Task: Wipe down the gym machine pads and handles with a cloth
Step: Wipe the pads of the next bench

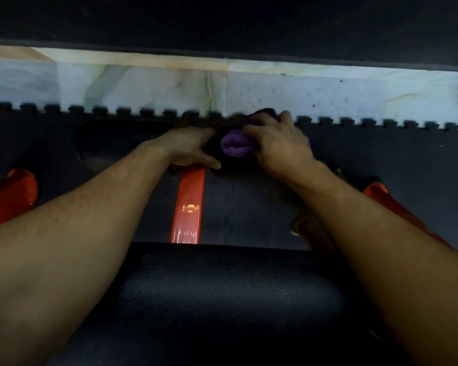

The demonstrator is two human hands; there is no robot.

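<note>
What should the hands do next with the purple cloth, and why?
Probably rub the purple cloth round the dark part at the far end of the orange bar. The right hand grips the bunched cloth there, and the left hand rests on the bar's end beside it. The black pad nearest the camera has no cloth on it, so it could come afterwards.

Dark part under both hands hidden beyond the pad, cloth mostly covered by right hand, fingertips blurred
</note>
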